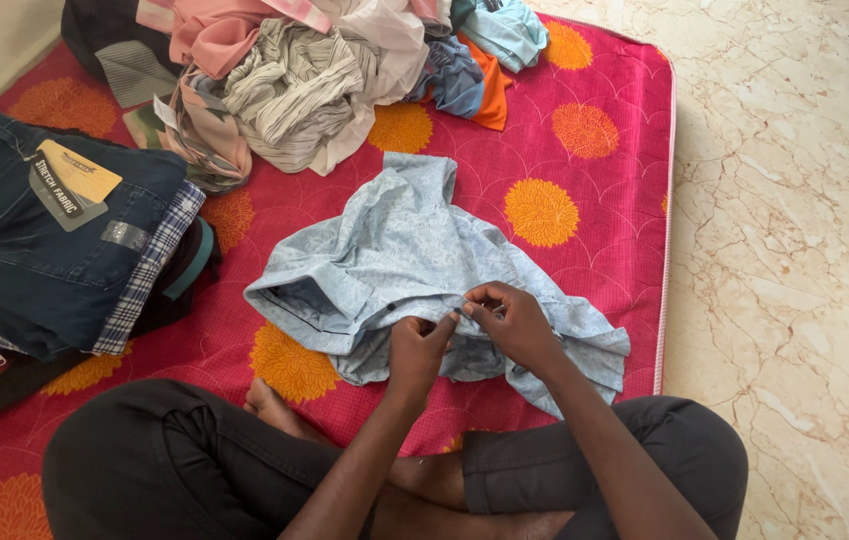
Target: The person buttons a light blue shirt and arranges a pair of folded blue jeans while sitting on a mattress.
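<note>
The light blue shirt (399, 255) is lying crumpled on the pink mat (604, 80) in front of my crossed legs, collar end pointing away from me, one sleeve bunching off to my left. I am working at its front edge, near a small dark button. My left hand (416, 345) is pinching the cloth between thumb and fingertips, and my right hand (512, 320) is closing on the same edge just beside it, fingers curled into the fabric, the two hands nearly touching.

I am judging the risk here to be the thin cloth slipping out of one pinch, since both grips are taking only a little fabric; then the edge would be sagging back into the folds and I would be hunting for it again. Pulling too hard against the button could also be straining the thread.

Farther out, a pile of mixed clothes (314, 80) is heaping at the mat's far end, well apart from the shirt, and a stack of folded dark jeans (54, 250) is sitting at my left. Marble floor (794, 250) is lying to my right.
</note>
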